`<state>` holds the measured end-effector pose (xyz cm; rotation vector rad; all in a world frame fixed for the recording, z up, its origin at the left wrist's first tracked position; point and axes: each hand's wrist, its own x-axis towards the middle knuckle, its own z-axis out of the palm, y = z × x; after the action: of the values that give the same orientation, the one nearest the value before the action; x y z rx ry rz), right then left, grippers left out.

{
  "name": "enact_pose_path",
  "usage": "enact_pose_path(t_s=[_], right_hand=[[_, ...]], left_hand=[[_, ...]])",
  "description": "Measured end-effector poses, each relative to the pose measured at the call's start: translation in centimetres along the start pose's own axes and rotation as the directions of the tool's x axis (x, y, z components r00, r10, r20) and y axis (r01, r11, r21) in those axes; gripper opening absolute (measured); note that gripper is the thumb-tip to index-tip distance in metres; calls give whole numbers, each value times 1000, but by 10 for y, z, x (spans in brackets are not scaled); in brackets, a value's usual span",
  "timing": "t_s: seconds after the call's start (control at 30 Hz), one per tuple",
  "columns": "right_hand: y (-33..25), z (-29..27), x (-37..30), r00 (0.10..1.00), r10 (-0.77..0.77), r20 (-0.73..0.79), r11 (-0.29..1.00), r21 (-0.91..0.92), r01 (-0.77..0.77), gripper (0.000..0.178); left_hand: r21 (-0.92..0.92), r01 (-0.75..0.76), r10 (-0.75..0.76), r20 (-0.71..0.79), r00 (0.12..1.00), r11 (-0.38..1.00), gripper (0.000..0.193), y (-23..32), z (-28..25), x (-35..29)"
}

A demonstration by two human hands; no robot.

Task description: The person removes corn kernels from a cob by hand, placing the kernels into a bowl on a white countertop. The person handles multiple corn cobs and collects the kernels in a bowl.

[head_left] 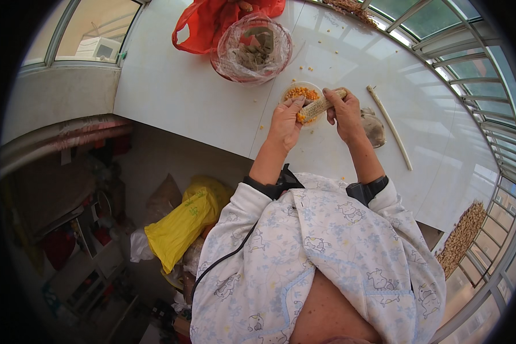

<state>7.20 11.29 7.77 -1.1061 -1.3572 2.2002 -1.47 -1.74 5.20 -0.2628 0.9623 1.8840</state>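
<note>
A mostly stripped corn cob (320,107) is held in both hands above a pale bowl (283,92) of loose corn kernels (302,93). My left hand (286,120) is closed round the cob's lower left end, where some yellow kernels remain. Toward the upper right end, my right hand (345,114) grips the bare part between thumb and fingers. The cob lies tilted and hides part of the bowl. To the right of my right hand rests a brownish-grey lump (373,128) whose kind I cannot make out.
On the white table (212,114), a plastic-lined basket (253,50) holds dry husk-like scraps, beside a red bag (203,26). A pale stick (391,129) lies at the right. Stray kernels dot the surface. Below the left table edge hangs a yellow bag (183,223). Barred windows line the right.
</note>
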Motion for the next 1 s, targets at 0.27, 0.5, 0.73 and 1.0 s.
enact_pose_path(t_s=[0.27, 0.5, 0.73, 1.0], right_hand=[[1, -3, 7, 1000, 5, -24, 1000, 10, -5, 28], [4, 2, 7, 1000, -15, 4, 1000, -18, 15, 28], [1, -4, 9, 996, 59, -63, 998, 26, -57, 24], [7, 0, 7, 995, 30, -91, 999, -13, -32, 25]], left_hand=[[-31, 28, -24, 108, 994, 999, 23, 7, -3, -2], [66, 24, -24, 6, 1000, 998, 25, 5, -4, 1], [-66, 15, 0, 219, 976, 998, 24, 12, -5, -10], [126, -83, 81, 17, 997, 989, 24, -7, -7, -9]])
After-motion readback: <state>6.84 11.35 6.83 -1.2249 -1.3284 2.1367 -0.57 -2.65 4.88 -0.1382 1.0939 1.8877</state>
